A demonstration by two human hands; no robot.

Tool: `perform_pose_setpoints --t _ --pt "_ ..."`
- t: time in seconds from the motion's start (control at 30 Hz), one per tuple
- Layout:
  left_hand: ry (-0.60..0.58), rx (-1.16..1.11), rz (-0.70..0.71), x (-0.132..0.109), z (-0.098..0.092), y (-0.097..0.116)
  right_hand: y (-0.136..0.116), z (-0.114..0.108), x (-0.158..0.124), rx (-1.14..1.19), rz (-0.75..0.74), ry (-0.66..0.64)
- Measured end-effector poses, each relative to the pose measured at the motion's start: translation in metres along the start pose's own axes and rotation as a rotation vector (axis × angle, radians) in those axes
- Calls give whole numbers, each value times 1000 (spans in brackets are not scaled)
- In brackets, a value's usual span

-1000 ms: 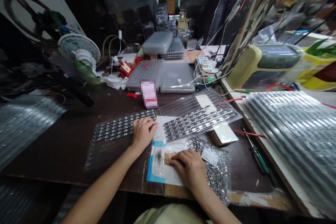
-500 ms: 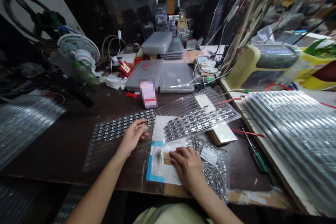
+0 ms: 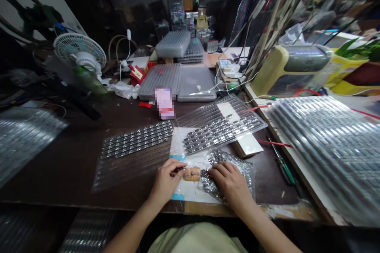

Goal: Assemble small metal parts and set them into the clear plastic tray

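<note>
My left hand (image 3: 168, 180) is at the left end of a small orange-brown block (image 3: 192, 174), thumb and fingers pinched together. Whatever lies between those fingertips is too small to make out. On the other side, my right hand (image 3: 230, 180) rests on a heap of small shiny metal parts (image 3: 245, 170) in a clear plastic bag, its fingers curled down at the near left edge. Its fingertips are partly hidden. Beyond the hands lie two clear ribbed trays, the left tray (image 3: 130, 170) and the right tray (image 3: 204, 116), both partly filled with rows of metal pieces.
A phone (image 3: 165, 104) stands behind the trays. Closed plastic cases (image 3: 197, 83) lie farther back. A green-handled screwdriver (image 3: 285, 170) lies at right, beside a large stack of ribbed trays (image 3: 326, 146). A fan (image 3: 81, 53) stands at the back left.
My left hand has moved right, from above the left tray to the orange-brown block. My right hand has gone from the block to the metal parts. The view has shifted slightly.
</note>
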State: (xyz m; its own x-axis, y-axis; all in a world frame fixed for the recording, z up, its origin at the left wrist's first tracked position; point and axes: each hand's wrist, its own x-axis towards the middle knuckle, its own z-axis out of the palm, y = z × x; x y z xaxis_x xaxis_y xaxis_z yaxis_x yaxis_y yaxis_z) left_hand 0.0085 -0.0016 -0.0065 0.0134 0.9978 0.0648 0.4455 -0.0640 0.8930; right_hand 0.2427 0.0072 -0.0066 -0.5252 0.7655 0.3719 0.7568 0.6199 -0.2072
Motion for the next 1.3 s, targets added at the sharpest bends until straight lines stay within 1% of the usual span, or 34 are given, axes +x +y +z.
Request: perform_pose_setpoints --t 0.1,0.2,0.27,0.37,0.5,0.73,0.83,0.9,1.0,1.1,1.2,1.3 --pt "12 113 94 0 8 3 0 4 2 60 57 84" --pt "8 158 158 -3 12 3 0 4 2 143 130 160" --pt "5 187 196 -5 13 3 0 3 2 193 171 184" --pt "-1 249 231 -8 16 7 -1 2 2 246 193 197" --pt "-7 330 246 -9 18 11 0 4 2 287 186 202" --pt "-14 359 278 -8 19 10 2 6 1 282 165 166" --pt "-12 352 267 -8 19 9 0 5 1 305 176 189" --pt "-18 315 242 -7 19 7 -6 3 3 344 208 194" --pt "37 169 155 -4 16 3 -23 3 10 367 279 140" --pt "122 22 74 0 13 -2 -40 10 21 321 277 83" --pt "125 -29 63 1 12 -6 -49 21 28 273 272 72" --pt "117 -45 58 1 12 -6 -51 28 29 238 286 54"
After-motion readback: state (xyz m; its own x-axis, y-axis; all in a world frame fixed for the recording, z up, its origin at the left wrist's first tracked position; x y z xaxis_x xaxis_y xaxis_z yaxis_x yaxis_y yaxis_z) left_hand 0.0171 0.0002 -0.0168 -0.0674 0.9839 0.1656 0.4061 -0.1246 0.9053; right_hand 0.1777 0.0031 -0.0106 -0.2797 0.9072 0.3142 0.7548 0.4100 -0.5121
